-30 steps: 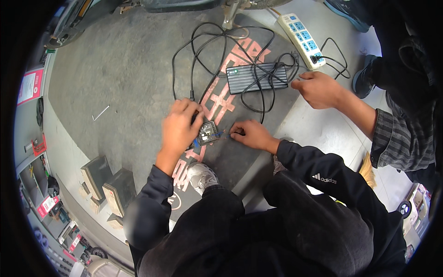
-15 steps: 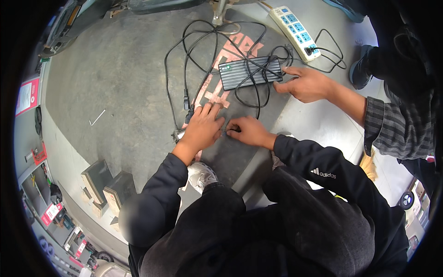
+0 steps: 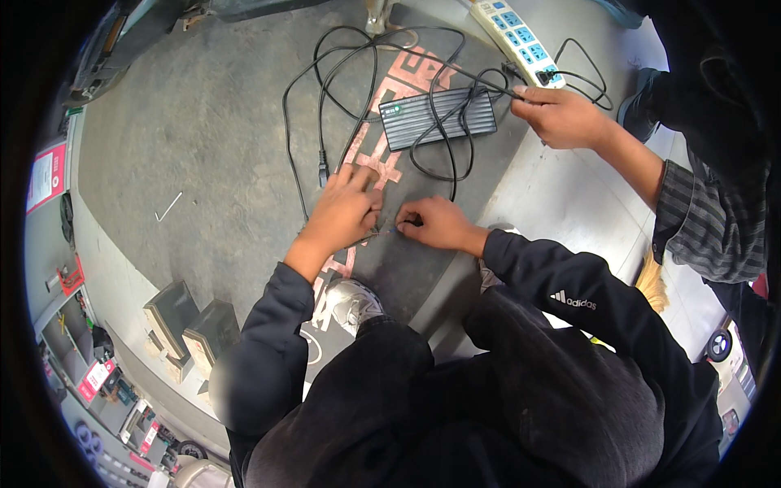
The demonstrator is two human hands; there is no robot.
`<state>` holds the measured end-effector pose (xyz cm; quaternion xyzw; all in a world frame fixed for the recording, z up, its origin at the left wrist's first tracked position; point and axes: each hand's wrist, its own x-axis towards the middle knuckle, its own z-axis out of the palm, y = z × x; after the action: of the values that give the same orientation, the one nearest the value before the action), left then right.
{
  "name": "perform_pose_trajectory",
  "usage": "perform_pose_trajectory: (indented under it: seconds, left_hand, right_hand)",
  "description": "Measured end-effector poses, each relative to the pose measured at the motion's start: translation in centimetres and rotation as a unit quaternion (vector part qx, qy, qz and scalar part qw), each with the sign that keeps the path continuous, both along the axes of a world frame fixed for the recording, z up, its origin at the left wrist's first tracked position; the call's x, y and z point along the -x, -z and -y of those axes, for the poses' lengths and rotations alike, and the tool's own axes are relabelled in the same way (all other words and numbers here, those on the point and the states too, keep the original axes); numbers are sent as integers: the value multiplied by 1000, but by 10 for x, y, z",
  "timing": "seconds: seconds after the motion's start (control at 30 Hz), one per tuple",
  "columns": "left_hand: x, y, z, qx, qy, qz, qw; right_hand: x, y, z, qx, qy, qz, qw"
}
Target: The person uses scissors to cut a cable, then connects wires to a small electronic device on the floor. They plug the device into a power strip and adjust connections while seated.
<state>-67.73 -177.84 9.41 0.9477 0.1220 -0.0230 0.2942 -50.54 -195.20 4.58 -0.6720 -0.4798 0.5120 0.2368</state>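
My left hand [image 3: 342, 213] is curled over a small device on the grey mat [image 3: 195, 138], mostly hiding it; what its fingers grip is unclear. Just beside it, my right hand [image 3: 431, 224] is closed in a pinch on something small and dark that I cannot make out. A black plug on a cable [image 3: 323, 172] lies above my left hand. Farther up, a black ribbed power adapter [image 3: 407, 130] lies under tangled cords. A co-worker's hand [image 3: 561, 118] holds a black cord near the white power strip [image 3: 517, 37].
A hex key [image 3: 167, 207] lies on the mat's left side. Dark blocks [image 3: 207, 333] stand at lower left beside shelving [image 3: 81, 342]. The co-worker's dark shoe [image 3: 639, 110] is at upper right, with broom bristles [image 3: 655, 285] lower down. Machinery [image 3: 130, 41] edges the top left.
My left hand has shifted over the small board, which was partly visible earlier. The co-worker's hand has moved upward and now holds the cord. The view has shifted slightly.
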Motion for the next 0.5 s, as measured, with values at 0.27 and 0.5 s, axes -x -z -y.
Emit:
perform_pose_trajectory:
  seconds: [0.27,0.5]
  left_hand:
    - [24,-14,-1,18,-54,-7,998]
    - [27,-5,2,64,-61,11,996]
  right_hand:
    - [13,7,-4,-83,32,-63,994]
    - [17,8,-16,-101,37,-75,991]
